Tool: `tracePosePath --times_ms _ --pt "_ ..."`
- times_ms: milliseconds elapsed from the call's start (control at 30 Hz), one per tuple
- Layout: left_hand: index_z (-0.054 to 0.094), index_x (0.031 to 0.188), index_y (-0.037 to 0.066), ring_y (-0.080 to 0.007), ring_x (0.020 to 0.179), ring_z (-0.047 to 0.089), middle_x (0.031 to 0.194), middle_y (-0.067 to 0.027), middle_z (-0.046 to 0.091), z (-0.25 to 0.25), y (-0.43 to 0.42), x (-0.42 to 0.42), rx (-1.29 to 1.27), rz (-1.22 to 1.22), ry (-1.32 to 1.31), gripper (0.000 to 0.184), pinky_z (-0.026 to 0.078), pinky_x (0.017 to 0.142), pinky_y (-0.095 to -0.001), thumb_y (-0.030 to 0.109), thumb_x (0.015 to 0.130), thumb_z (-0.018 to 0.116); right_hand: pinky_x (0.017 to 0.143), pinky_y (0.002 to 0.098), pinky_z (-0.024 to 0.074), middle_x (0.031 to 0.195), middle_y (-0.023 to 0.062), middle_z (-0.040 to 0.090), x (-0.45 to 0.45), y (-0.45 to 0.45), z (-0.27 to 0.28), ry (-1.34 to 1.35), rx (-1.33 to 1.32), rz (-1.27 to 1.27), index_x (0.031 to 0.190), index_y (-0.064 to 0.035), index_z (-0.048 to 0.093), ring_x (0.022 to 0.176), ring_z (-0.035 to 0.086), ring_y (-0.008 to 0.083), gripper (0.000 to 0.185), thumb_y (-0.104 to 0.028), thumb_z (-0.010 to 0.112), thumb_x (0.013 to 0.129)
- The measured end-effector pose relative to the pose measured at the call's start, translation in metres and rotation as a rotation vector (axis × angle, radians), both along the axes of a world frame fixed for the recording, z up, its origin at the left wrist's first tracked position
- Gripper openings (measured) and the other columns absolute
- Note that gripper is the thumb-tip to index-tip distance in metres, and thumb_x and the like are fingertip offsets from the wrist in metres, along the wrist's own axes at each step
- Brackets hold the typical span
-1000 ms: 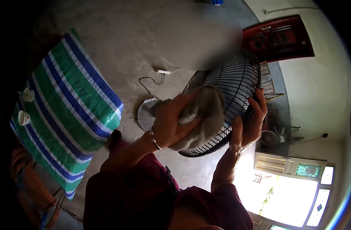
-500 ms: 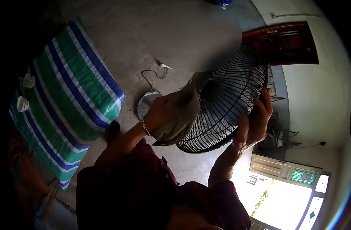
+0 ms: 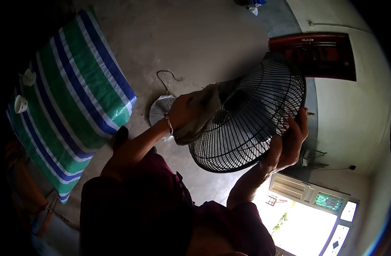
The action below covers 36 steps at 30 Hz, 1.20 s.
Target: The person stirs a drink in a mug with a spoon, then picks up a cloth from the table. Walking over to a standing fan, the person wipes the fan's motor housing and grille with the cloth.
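Note:
A grey-brown cloth (image 3: pixel 202 117) is in my left hand (image 3: pixel 182 112), whose fingers are wrapped in its folds against the left side of a black wire fan cage (image 3: pixel 255 123). On the right, my right hand (image 3: pixel 287 149) grips the rim of the fan cage, thumb on the near side and fingers on the outer edge. The fan's round base (image 3: pixel 161 109) stands on the floor behind my left wrist. A blurred patch hides the area beyond the fan's upper left.
A table with a green, blue and white striped cover (image 3: pixel 76 94) stands at the left, bearing two white cups (image 3: pixel 21 104). A cable (image 3: pixel 163 80) lies on the floor. A dark red door (image 3: pixel 319 55) is at the upper right, and a bright doorway (image 3: pixel 306 224) at the lower right.
My left hand and the cloth have moved left, off the front of the cage to its left side. More of the cage now shows. My right hand keeps its hold and has shifted slightly right.

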<state>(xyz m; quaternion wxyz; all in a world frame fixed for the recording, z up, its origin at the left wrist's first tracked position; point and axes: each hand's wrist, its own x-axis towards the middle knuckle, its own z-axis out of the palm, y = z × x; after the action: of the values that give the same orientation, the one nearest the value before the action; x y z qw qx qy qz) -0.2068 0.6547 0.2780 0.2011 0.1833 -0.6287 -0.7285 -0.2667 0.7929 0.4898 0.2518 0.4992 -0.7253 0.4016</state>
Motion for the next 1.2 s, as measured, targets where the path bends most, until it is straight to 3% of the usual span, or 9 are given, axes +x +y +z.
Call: tracePosePath --times_ms 67,100,267,333,367,667,867,1133,1200 --pt "0.056 0.118 0.003 -0.0258 0.094 0.063 0.101 -0.0179 0.065 0.012 0.004 0.015 0.058 -0.086 0.087 0.050 0.049 0.080 -0.0344 0.029 0.076 0.066 0.104 0.0528 0.0263 0.127 0.0245 0.045 0.000 -0.001 0.000 0.028 0.022 -0.013 0.099 0.0049 0.058 0.126 0.034 0.0427 0.037 -0.018 0.052 0.071" --pt "0.055 0.118 0.001 -0.0213 0.098 0.060 0.107 -0.0148 0.063 0.012 0.010 0.026 0.044 -0.160 0.135 0.040 0.046 0.085 -0.0336 0.013 0.080 0.062 0.103 0.0515 0.0282 0.126 0.0269 0.045 0.003 -0.002 0.000 0.041 0.026 -0.040 0.101 0.0088 0.057 0.124 0.037 0.0420 0.039 -0.016 0.049 0.071" --pt "0.054 0.118 0.000 -0.0164 0.104 0.055 0.112 -0.0125 0.060 0.023 0.013 0.054 0.013 -0.282 0.193 0.040 0.044 0.091 -0.0317 0.013 0.081 0.063 0.103 0.0510 0.0286 0.126 0.0296 0.044 -0.001 0.002 -0.002 0.045 0.002 -0.020 0.101 0.0117 0.056 0.123 0.039 0.0418 0.041 -0.015 0.045 0.071" --pt "0.050 0.123 0.001 -0.0155 0.103 0.054 0.112 -0.0120 0.059 0.005 0.005 0.034 0.360 -0.233 0.327 0.045 0.044 0.091 -0.0323 0.014 0.082 0.062 0.104 0.0511 0.0282 0.126 0.0295 0.044 0.002 -0.002 -0.002 0.037 -0.008 -0.026 0.101 0.0113 0.056 0.123 0.038 0.0418 0.041 -0.015 0.046 0.071" --pt "0.047 0.126 0.001 -0.0152 0.103 0.054 0.115 -0.0111 0.058 0.006 -0.009 0.026 0.146 -0.226 0.280 0.045 0.044 0.090 -0.0319 0.017 0.085 0.058 0.104 0.0511 0.0278 0.126 0.0294 0.044 0.004 -0.004 -0.003 0.028 -0.024 -0.029 0.100 0.0108 0.056 0.124 0.038 0.0418 0.041 -0.016 0.046 0.070" --pt "0.048 0.124 0.003 -0.0241 0.103 0.057 0.110 -0.0156 0.060 0.010 -0.040 -0.033 0.051 -0.252 0.279 0.049 0.043 0.090 -0.0346 0.032 0.085 0.055 0.104 0.0548 0.0244 0.125 0.0271 0.044 0.000 -0.005 -0.001 -0.012 -0.022 -0.019 0.098 0.0076 0.057 0.127 0.033 0.0439 0.038 -0.021 0.052 0.074" --pt "0.048 0.124 0.002 -0.0251 0.103 0.058 0.112 -0.0175 0.059 0.023 -0.034 0.012 -0.048 -0.451 0.241 0.049 0.043 0.092 -0.0347 0.022 0.081 0.060 0.104 0.0553 0.0237 0.125 0.0266 0.045 0.005 -0.006 0.000 -0.028 -0.035 -0.021 0.097 0.0068 0.057 0.126 0.033 0.0436 0.038 -0.021 0.053 0.072" --pt "0.053 0.120 0.006 -0.0253 0.098 0.061 0.106 -0.0149 0.063 0.057 -0.023 0.026 -0.017 -0.336 0.393 0.049 0.046 0.086 -0.0339 0.024 0.076 0.067 0.105 0.0537 0.0237 0.124 0.0252 0.046 0.007 -0.008 0.000 -0.013 -0.043 -0.038 0.095 0.0051 0.058 0.126 0.034 0.0424 0.036 -0.022 0.054 0.072" --pt "0.052 0.120 0.003 -0.0172 0.105 0.055 0.113 -0.0107 0.060 0.047 -0.029 0.007 -0.086 -0.266 0.329 0.046 0.044 0.091 -0.0319 0.015 0.078 0.065 0.105 0.0536 0.0236 0.124 0.0251 0.046 0.009 -0.009 0.000 -0.019 -0.040 -0.049 0.095 0.0049 0.058 0.126 0.034 0.0422 0.036 -0.022 0.054 0.072"
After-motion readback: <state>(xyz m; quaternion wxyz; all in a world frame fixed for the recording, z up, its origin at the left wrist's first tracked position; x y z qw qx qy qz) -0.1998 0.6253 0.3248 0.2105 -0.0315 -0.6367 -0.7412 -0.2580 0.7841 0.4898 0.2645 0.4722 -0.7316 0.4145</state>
